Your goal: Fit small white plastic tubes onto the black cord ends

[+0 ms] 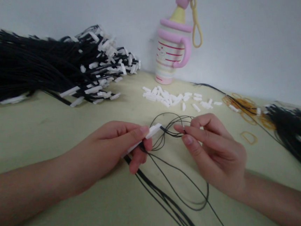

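Observation:
My left hand [124, 143] is closed around a white plastic connector housing [154, 130], thumb on top, with its far end sticking out to the right. Black wires [168, 132] run out of that end and loop on the table. More black wires [157, 193] hang below the hand toward the near edge of the view. Just right of the housing, my right hand [214, 149] pinches a thin black wire by its small metal tip [184, 128] between thumb and forefinger. The two hands are apart.
Loose white connector housings [165, 96] lie scattered in front of a pink-and-white striped cup [171, 51]. A large bundle of black wires with white connectors [56, 61] fills the back left. At right are yellow rubber bands [249, 137] and another black wire bundle [297, 135].

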Motion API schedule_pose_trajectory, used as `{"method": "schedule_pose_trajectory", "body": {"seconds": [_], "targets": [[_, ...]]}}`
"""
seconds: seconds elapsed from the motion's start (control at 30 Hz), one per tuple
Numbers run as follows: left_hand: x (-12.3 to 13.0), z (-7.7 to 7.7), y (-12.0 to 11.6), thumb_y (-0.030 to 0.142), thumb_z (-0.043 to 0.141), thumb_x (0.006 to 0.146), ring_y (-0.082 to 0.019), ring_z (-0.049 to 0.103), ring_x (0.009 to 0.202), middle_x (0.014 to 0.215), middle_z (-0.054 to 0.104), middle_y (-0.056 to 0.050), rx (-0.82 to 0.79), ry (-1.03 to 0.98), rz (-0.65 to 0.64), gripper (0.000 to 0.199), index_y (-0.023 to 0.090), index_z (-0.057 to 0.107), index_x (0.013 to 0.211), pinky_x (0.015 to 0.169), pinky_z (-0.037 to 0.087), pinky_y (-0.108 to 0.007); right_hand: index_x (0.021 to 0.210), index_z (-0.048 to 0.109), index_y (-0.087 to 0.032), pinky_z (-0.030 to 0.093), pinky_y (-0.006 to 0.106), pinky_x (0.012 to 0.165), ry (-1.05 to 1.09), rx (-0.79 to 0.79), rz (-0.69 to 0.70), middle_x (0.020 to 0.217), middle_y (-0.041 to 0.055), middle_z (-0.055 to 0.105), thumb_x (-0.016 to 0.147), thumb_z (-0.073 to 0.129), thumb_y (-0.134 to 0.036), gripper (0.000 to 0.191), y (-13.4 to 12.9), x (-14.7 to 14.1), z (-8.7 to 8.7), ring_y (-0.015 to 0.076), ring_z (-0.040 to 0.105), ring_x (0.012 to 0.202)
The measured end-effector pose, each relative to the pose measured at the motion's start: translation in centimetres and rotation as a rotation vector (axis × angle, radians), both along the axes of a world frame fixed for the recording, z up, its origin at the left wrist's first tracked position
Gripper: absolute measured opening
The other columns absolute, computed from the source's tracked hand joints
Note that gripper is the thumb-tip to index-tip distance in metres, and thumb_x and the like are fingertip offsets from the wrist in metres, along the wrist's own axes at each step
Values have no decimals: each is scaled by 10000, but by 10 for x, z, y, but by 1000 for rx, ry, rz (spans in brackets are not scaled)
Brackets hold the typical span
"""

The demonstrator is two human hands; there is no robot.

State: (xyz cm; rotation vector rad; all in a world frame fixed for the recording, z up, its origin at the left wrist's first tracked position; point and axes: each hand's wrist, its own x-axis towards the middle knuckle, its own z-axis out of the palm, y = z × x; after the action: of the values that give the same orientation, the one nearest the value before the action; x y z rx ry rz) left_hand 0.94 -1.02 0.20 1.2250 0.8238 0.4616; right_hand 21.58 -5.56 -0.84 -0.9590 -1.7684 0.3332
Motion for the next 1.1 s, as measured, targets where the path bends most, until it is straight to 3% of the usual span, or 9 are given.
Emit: {"method": "schedule_pose_trajectory", "body": {"seconds": [0.2, 0.37, 0.5, 0.7, 0.9, 1.03, 1.1], "targets": [[0, 0, 1, 411, 460, 880, -66, 398, 407, 423, 507, 55, 9, 18, 12, 321, 208, 629, 697, 433, 312, -141, 861, 662, -125, 462, 238, 559, -69, -1, 50, 762, 50, 620, 769, 636, -69, 111, -2, 0, 5, 115, 566, 681], [4, 5, -3, 385, 442, 885, -71, 387, 414, 431, 524, 52, 106, 99, 20, 324, 202, 607, 675, 407, 283, -144, 708, 627, -91, 422, 257, 534, -208, 40, 83, 639, 51, 600, 760, 629, -85, 52, -1, -3, 7, 111, 520, 585], [6, 7, -5, 361, 457, 873, -62, 332, 368, 437, 528, 56, 138, 100, 29, 293, 199, 589, 667, 366, 240, -153, 695, 614, -79, 395, 252, 524, -318, 37, 104, 598, 44, 586, 779, 580, -73, 91, -1, -5, 8, 102, 497, 556], [6, 5, -4, 372, 453, 870, -89, 435, 445, 459, 545, 35, 139, 86, 56, 290, 196, 600, 693, 439, 317, -158, 738, 613, -93, 360, 179, 452, -286, -15, 66, 549, -10, 549, 794, 580, -86, 65, -4, -4, 9, 50, 451, 471], [6, 0, 0, 377, 449, 888, -93, 497, 518, 469, 551, 39, 135, 27, 126, 303, 192, 603, 703, 512, 359, -151, 735, 614, -161, 324, 187, 423, -41, -180, -60, 575, -23, 536, 807, 556, -132, 97, -1, 3, 2, 62, 431, 477], [5, -2, -1, 378, 438, 896, -95, 513, 539, 446, 529, 52, 124, -11, 147, 296, 196, 595, 724, 546, 378, -154, 607, 565, -162, 239, 177, 357, 460, -251, -196, 504, -47, 449, 747, 529, -144, 146, 32, 22, -1, 48, 333, 394], [5, 0, -3, 370, 428, 899, -89, 486, 503, 427, 514, 57, 127, -6, 142, 296, 190, 581, 720, 514, 357, -154, 541, 516, -152, 201, 164, 337, 706, -207, -425, 468, -61, 403, 688, 545, -135, 151, 55, 38, -1, 39, 301, 375]]}}
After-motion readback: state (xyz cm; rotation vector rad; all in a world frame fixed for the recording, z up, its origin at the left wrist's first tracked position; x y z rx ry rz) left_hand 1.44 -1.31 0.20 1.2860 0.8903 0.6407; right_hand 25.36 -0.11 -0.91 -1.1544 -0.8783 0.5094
